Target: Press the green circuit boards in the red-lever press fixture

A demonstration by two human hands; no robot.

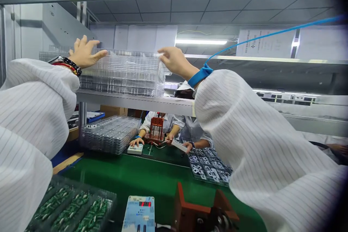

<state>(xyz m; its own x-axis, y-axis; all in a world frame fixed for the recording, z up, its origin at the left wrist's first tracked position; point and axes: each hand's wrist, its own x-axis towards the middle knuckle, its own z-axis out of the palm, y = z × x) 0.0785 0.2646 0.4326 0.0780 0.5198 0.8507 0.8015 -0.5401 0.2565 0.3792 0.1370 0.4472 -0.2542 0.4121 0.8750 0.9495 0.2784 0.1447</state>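
Step, judged: reaching to clear tray stack (122, 74) on shelf (136, 102), 10 o'clock | left hand (85, 54), 10 o'clock: fingers spread, nothing grasped | right hand (175, 61), 12 o'clock: at stack's corner, grip cannot be told | next move, judged, calls for level two-sided hold

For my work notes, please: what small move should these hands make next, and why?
Perhaps close the left hand on the upper edge of the clear trays: its fingers are spread, while the right hand has its fingertips near their upper right corner.
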